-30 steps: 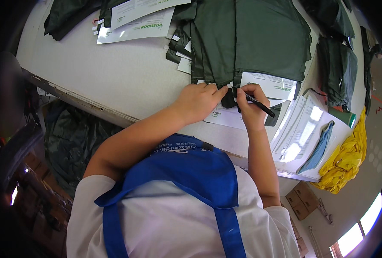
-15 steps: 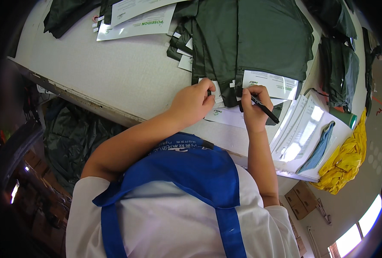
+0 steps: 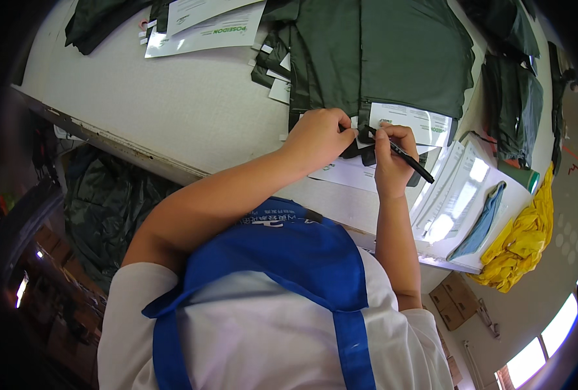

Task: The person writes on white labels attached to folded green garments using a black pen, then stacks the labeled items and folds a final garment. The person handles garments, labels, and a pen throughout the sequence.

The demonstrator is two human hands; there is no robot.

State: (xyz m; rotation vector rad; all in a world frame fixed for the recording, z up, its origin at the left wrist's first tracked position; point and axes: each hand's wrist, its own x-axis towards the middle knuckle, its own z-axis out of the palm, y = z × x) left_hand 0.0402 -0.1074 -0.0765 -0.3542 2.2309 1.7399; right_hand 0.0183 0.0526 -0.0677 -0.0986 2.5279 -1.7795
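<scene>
A stack of folded dark green garments (image 3: 406, 58) lies in front of me, with white tags along its left edge. My left hand (image 3: 318, 138) is closed at the stack's near edge, thumb and fingertips pinching the dark fabric beside a small white tag. Close on its right, my right hand (image 3: 395, 166) grips a black pen (image 3: 415, 168), whose lower end slants out past the fingers. The fingertips of both hands nearly meet over the fabric. A white printed card (image 3: 419, 120) sits at the garment's near right corner. Another white sheet (image 3: 350, 174) shows under the hands.
More printed cards (image 3: 217, 42) and dark garments lie at the far left. Paper sheets (image 3: 441, 201), a blue cloth strip (image 3: 480, 224) and yellow fabric (image 3: 519, 237) are at the right. Dark garments (image 3: 510, 110) pile up farther right. The table's metal edge (image 3: 120, 143) runs along the left front.
My left hand has moved right along the garment's near edge, toward my right hand. The right hand with the pen has shifted slightly right.
</scene>
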